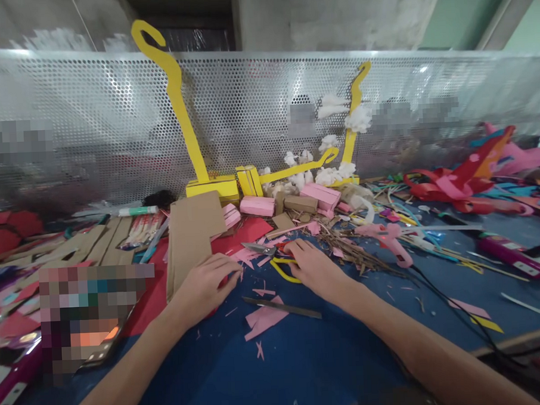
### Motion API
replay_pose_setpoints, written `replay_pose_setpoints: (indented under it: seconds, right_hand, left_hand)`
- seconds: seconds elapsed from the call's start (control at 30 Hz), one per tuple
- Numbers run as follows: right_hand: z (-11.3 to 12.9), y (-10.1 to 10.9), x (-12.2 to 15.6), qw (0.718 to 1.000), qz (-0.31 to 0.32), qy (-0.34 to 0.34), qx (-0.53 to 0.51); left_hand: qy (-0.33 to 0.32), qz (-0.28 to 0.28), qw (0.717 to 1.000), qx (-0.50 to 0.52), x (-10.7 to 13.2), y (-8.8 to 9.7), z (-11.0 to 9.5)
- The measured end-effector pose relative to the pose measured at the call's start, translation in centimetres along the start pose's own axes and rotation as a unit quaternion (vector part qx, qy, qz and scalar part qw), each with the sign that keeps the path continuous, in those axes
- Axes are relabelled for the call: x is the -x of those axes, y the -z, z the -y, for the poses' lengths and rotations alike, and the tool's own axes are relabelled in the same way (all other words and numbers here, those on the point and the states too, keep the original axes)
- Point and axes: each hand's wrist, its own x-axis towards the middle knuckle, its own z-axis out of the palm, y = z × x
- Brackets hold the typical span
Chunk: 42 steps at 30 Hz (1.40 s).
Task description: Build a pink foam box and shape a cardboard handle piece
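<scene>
My right hand [315, 267] is closed on the handles of a pair of scissors [285, 270], which has a yellow loop and a red part. Their metal blades point left over pink scraps. My left hand [208, 286] is curled low over the table, thumb and fingertips brought together beside thin pink paper slivers. What it pinches, if anything, is too small to make out. Just behind it stands a flat brown cardboard piece [191, 230]. In front of my hands, a grey metal strip or blade [286, 308] lies across a pink paper piece [261, 323].
Yellow hooked cut-outs on box bases [215, 186] lean against a perforated metal screen [265, 95]. Pink wrapped blocks [257, 205] sit before them. Right are a pink glue gun [390, 240] with a black cord and a purple tool [514, 254]. Cardboard strips [86, 249] lie left.
</scene>
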Motion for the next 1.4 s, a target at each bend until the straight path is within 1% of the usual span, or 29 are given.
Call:
replay_pose_setpoints:
  seconds: [0.1, 0.23, 0.37, 0.47, 0.53, 0.63, 0.67, 0.7, 0.77, 0.83, 0.93, 1.0, 1.07, 1.13, 1.2, 1.27, 1.3, 1.33, 1.4]
  right_hand:
    - [0.4, -0.2, 0.2, 1.0, -0.011, -0.007, -0.012]
    - [0.6, -0.2, 0.0, 0.996, -0.052, -0.031, -0.06]
    - [0.9, -0.1, -0.3, 0.984, -0.109, -0.048, -0.135]
    - [1.7, -0.6, -0.3, 0.972, -0.124, -0.042, -0.196]
    - [2.5, -1.1, -0.3, 0.957, -0.118, -0.033, -0.264]
    - [3.7, -2.1, -0.1, 0.917, -0.091, -0.014, -0.389]
    - [4.1, -2.3, 0.0, 0.907, -0.081, -0.008, -0.414]
    - [4.3, -2.5, 0.1, 0.903, -0.073, -0.001, -0.423]
    - [4.6, -2.7, 0.3, 0.901, -0.058, 0.018, -0.429]
    - [4.6, -2.6, 0.6, 0.897, -0.035, 0.048, -0.438]
    - [4.7, -2.0, 0.8, 0.886, 0.008, 0.091, -0.454]
    - [4.6, -1.4, 0.7, 0.888, 0.023, 0.098, -0.449]
    - [4.2, -0.7, 0.4, 0.893, 0.005, 0.085, -0.443]
    - [3.3, 0.1, 0.0, 0.9, -0.038, 0.051, -0.431]
    - [2.0, 0.8, -0.4, 0.917, -0.089, 0.004, -0.389]
    - [0.8, 1.4, -0.5, 0.938, -0.125, -0.025, -0.321]
    - [0.4, 1.6, -0.5, 0.945, -0.126, -0.027, -0.301]
    - [0.2, 1.7, -0.4, 0.953, -0.115, -0.02, -0.28]
    - [0.3, 1.5, -0.2, 0.97, -0.06, 0.01, -0.237]
  left_hand:
    - [0.001, 0.004, 1.0, 0.003, -0.1, 0.1, -0.2]
    - [0.006, 0.008, 1.0, 0.007, -0.2, 0.4, -0.4]
    - [0.011, 0.007, 1.0, 0.009, -0.2, 0.6, -0.8]
    - [0.031, 0.008, 0.999, 0.043, -0.4, 0.8, -1.6]
    - [0.049, 0.013, 0.996, 0.078, -0.7, 1.0, -2.4]
    - [0.068, 0.02, 0.989, 0.133, -1.1, 1.2, -3.7]
    - [0.076, 0.02, 0.985, 0.156, -1.3, 1.3, -4.1]
    - [0.089, 0.017, 0.979, 0.18, -1.4, 1.3, -4.4]
    - [0.128, 0.008, 0.963, 0.237, -1.5, 1.2, -4.9]
    - [0.178, -0.006, 0.934, 0.308, -1.6, 0.9, -5.0]
    - [0.247, -0.042, 0.883, 0.397, -1.6, 0.1, -4.3]
    - [0.276, -0.074, 0.868, 0.407, -1.5, -0.5, -3.5]
    - [0.298, -0.096, 0.865, 0.391, -1.3, -0.8, -2.5]
    - [0.312, -0.108, 0.869, 0.368, -1.1, -0.9, -1.6]
    - [0.314, -0.12, 0.875, 0.349, -1.0, -0.7, -0.8]
    - [0.326, -0.148, 0.865, 0.35, -0.8, -0.4, 0.0]
    - [0.344, -0.167, 0.851, 0.36, -0.8, -0.3, 0.4]
    - [0.368, -0.184, 0.829, 0.378, -0.7, -0.1, 0.8]
    - [0.419, -0.222, 0.767, 0.432, -0.7, 0.1, 1.5]
